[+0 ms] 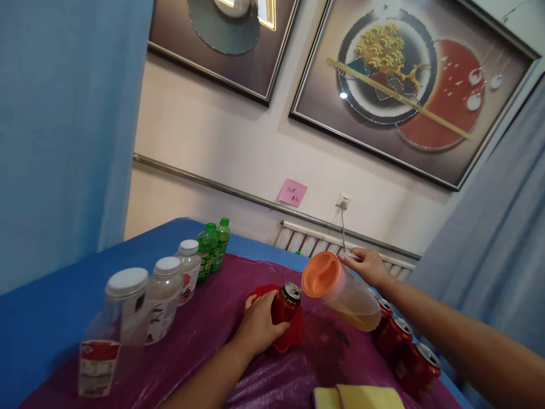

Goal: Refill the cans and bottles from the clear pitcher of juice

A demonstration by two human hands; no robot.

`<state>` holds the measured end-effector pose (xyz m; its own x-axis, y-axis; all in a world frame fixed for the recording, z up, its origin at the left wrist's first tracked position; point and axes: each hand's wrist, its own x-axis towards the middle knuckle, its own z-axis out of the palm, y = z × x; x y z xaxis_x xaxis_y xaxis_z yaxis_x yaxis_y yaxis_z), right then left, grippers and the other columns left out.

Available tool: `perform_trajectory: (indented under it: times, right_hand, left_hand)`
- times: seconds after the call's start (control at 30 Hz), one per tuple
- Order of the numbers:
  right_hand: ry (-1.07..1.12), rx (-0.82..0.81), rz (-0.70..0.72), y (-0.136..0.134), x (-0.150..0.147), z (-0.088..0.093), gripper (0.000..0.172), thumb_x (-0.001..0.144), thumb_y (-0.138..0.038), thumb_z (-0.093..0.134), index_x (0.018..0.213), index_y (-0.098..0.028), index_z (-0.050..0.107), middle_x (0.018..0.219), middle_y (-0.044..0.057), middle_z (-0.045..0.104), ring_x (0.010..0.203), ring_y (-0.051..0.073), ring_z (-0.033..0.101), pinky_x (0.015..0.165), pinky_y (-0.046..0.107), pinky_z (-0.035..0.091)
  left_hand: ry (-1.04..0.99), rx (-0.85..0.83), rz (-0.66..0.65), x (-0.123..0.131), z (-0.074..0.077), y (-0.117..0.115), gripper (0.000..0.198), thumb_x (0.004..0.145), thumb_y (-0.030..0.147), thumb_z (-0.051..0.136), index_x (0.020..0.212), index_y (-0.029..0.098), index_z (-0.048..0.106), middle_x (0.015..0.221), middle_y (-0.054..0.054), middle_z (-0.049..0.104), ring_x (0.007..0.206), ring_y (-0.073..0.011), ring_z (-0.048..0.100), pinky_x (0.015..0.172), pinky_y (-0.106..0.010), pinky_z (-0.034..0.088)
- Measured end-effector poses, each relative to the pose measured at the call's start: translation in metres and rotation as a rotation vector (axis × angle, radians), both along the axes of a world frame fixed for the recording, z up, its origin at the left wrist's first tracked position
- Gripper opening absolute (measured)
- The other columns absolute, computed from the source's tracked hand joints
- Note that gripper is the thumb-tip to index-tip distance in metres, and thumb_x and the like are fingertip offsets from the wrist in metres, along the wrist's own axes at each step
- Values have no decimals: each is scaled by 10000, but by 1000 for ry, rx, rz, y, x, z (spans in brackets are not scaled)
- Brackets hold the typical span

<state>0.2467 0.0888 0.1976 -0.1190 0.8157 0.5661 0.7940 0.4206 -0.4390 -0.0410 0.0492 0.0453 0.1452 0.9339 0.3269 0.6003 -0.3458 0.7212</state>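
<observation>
My left hand (256,322) is wrapped round a red drink can (283,307), whose opened top faces up. The can stands in or on a red scalloped plastic dish (294,337); its base is hidden. On the right, my right hand (369,267) grips the handle of a clear plastic pitcher (356,305) with an orange lid (322,275). The pitcher is tipped with its lid toward the can, a short gap apart. Some yellowish liquid lies low in it, at the far end from the lid. No stream shows between pitcher and can.
Clear bottles with white caps (164,298) and green bottles (208,250) line the left side. Several red cans (394,336) stand at right, below my right forearm. A folded yellow cloth (361,397) lies in front. A wet patch (326,346) marks the purple sheet (204,352).
</observation>
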Motion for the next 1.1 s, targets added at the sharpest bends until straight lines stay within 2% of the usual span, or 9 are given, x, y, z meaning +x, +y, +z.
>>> perform_trajectory:
  times: [0.27, 0.6, 0.77, 1.1]
  right_hand:
    - [41, 7, 8, -3, -2, 0, 606, 756, -699, 629, 533, -257, 279, 568, -65, 209, 540, 102, 214, 503, 278, 164]
    - [128, -36, 24, -1, -1, -10, 645, 721, -762, 646, 516, -249, 314, 544, -69, 220, 526, 97, 219, 484, 263, 169]
    - [108, -34, 33, 1, 1, -13, 662, 726, -795, 621, 529, -247, 307, 557, -71, 214, 533, 97, 227, 481, 255, 183]
    - [82, -54, 31, -1, 2, -10, 659, 738, -799, 609, 531, -251, 306, 550, -73, 213, 523, 97, 210, 478, 261, 171]
  left_hand:
    - [-1, 3, -1, -1, 0, -1, 663, 661, 265, 794, 1293, 235, 596, 1334, -106, 689, 1290, -318, 589, 1184, -508, 255]
    - [-7, 6, -4, 0, -2, 0, 676, 670, 252, 786, 1313, 223, 578, 1364, -119, 669, 1305, -319, 579, 1211, -523, 213]
    - [14, -7, -12, 0, -2, 1, 699, 668, 265, 790, 1326, 188, 565, 1374, -130, 658, 1312, -316, 566, 1210, -507, 214]
    - [3, -18, -32, 0, -3, 1, 708, 668, 267, 793, 1330, 202, 553, 1368, -112, 662, 1306, -304, 571, 1216, -497, 197]
